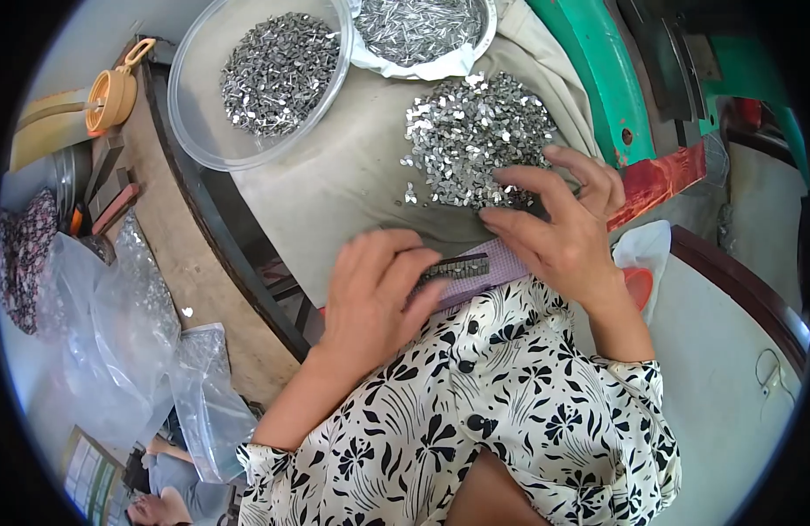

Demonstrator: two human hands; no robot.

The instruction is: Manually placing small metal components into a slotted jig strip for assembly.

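A: What is the left hand (374,294) doing?

B: It lies palm down, fingers loosely curled and close together, resting on the near end of a flat lilac strip (484,270). Its fingertips touch a dark row of small metal pieces (456,266) lined up on that strip. It pins the strip down, not gripping round it.

A: And the right hand (562,228)?

B: Fingers spread fairly wide and bent, palm down. The fingertips reach into the near edge of a loose heap of small shiny metal pieces (475,136) on the grey cloth (335,184). The thumb side sits just over the far end of the lilac strip. Whether it pinches a piece I cannot tell; the fingertips hide that.

A: How do the arms lie?

B: Both forearms come up from the lower edge, out of black-and-white flowered sleeves (475,412). The left wrist is straight, the right one bent inward toward the heap.

A: Anything else close by?

B: A clear round bowl (203,131) holding more metal bits sits beyond the left hand, well apart. A second white-lined bowl (440,57) stands just behind the heap. A green machine frame (597,70) rises to the right
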